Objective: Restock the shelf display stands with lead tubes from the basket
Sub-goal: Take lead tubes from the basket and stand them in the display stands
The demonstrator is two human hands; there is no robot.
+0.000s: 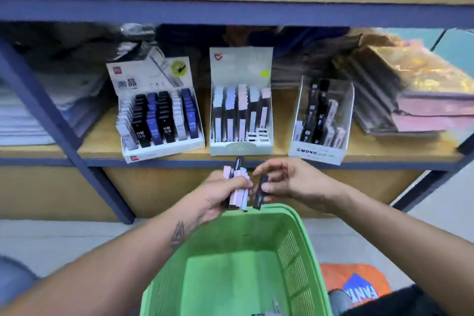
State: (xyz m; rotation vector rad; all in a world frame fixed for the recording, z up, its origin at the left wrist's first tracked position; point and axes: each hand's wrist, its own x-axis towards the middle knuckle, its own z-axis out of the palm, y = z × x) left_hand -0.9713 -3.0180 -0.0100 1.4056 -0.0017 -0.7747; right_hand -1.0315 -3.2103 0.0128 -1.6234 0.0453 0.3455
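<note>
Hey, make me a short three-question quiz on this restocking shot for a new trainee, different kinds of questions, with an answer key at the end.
1. True or false: the left hand grips a bunch of lead tubes above the green basket.
2. Multiple choice: the right hand pinches what? A) a yellow sticker B) a single dark tube C) the basket rim
3. Fill in: how many display stands sit on the shelf?

Key:
1. True.
2. B.
3. Three: the HB 0.5 stand, the middle pastel stand and the MONO stand.
</note>
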